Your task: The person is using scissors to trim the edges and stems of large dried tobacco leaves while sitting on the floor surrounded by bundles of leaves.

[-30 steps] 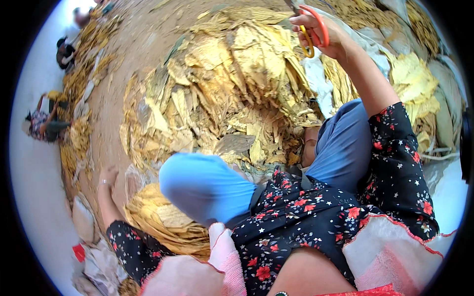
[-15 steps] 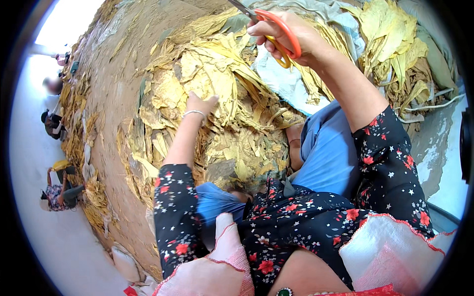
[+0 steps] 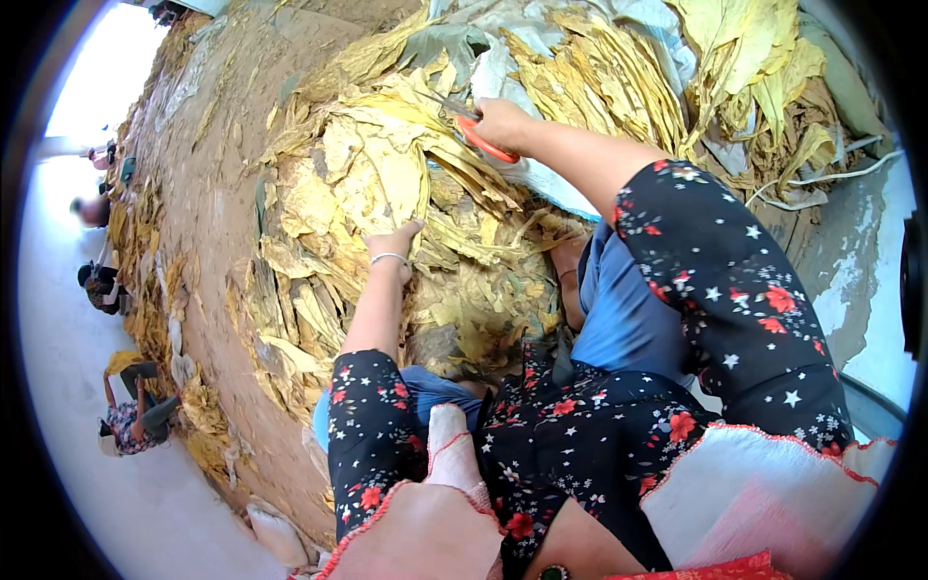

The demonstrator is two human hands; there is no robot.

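My right hand is closed round a pair of scissors with orange-red handles, held above the leaves. Their dark blades point to the upper left, over the edge of a heap of dried yellow leaves. At the near side of that heap, my left hand, with a bracelet at the wrist, grips the leaves. Its thumb points right while the other fingers are mostly hidden among them. Brown, crumpled leaf pieces lie between my legs.
More yellow leaves lie on pale sheeting at the upper right, with another bunch beyond. A white cord runs at the right. Several people sit far left along a row of leaves. Brown ground stretches between.
My right hand has come down and left with the scissors, nearer the heap. My left hand stays at the leaves, slightly lower in view. The whole view has shifted a little.
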